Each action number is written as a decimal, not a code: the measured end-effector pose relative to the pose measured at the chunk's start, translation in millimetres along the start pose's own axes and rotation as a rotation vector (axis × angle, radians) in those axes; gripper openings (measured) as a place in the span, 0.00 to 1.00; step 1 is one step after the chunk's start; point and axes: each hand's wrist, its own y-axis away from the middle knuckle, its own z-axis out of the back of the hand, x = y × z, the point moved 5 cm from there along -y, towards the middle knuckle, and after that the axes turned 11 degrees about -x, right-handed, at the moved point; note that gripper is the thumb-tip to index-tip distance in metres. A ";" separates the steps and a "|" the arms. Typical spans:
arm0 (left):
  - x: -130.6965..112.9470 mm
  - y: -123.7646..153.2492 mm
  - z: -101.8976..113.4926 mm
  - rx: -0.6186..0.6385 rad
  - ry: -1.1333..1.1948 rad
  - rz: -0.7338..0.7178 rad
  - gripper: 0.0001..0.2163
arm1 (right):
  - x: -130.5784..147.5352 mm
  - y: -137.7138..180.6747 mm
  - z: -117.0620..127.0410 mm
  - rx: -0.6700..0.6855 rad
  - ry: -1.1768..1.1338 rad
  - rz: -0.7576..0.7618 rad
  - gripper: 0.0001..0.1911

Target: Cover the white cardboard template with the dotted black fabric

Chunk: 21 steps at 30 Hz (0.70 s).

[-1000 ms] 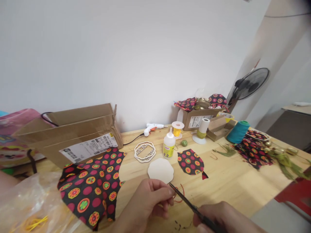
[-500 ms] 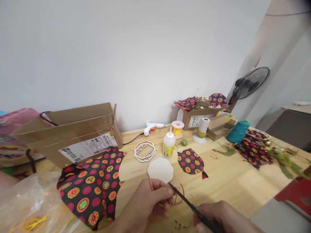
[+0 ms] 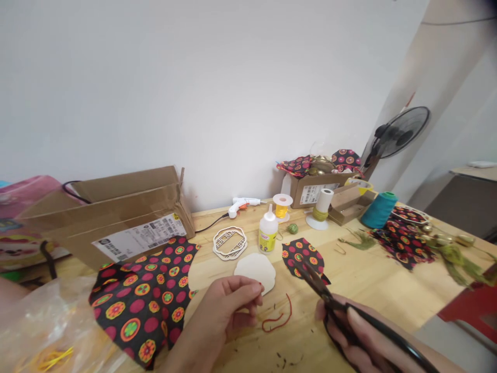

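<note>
Scissors (image 3: 331,301) withdrawn | right fingers (image 3: 359,319) grip them; left fingers (image 3: 246,295), red bit (image 3: 260,283) | bottle label (image 3: 267,242) unreadable

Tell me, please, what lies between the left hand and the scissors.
In the head view, a red cord lies on the table between the left hand and the scissors, with a few dark scraps around it.
</note>
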 end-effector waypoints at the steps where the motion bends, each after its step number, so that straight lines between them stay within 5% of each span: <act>1: 0.1 -0.3 0.5 0.005 0.004 -0.003 0.06 | 2.6 -1.9 4.5 -0.019 0.050 0.068 0.21; 7: -2.5 -1.1 1.6 0.020 -0.032 -0.039 0.07 | 12.5 -27.8 32.1 -0.176 0.653 0.427 0.16; 15: -2.0 -14.2 11.0 -0.041 -0.050 -0.093 0.08 | -7.7 -67.8 84.1 -0.317 0.894 0.395 0.20; 21: 1.9 -19.4 14.5 -0.006 -0.089 -0.114 0.07 | -20.6 -79.8 106.9 -0.238 0.912 0.452 0.20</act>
